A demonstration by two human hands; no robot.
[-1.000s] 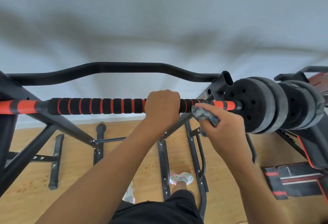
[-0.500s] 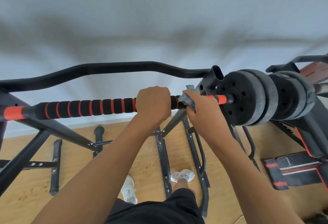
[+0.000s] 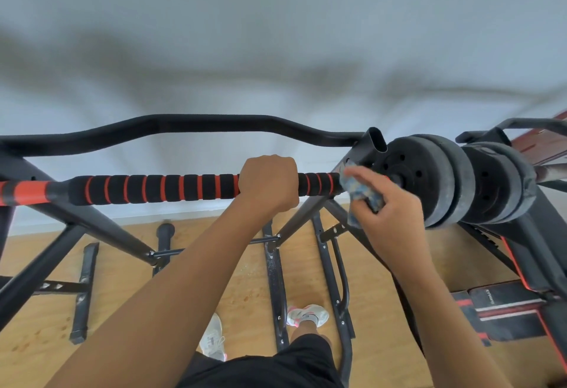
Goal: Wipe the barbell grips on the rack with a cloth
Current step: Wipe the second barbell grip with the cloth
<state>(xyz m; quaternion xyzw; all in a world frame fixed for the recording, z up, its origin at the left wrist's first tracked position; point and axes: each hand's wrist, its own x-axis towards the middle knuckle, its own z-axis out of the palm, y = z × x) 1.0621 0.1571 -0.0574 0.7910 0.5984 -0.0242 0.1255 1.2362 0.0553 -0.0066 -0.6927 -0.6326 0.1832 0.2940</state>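
The grip [image 3: 159,188], black foam ringed with red, lies across the rack [image 3: 101,228] and is clasped in the fully curled left hand [image 3: 267,184]. Just right of that hand, the cloth [image 3: 359,191] is pinched in the right hand [image 3: 389,212] at the grip's end, beside the plates [image 3: 429,179]. Judged from here, the bar could be rolled on the rack if the wipe is pushed hard, and the foam under the left hand could be missed.

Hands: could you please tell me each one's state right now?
Left hand: grips the foam grip.
Right hand: holds the cloth.
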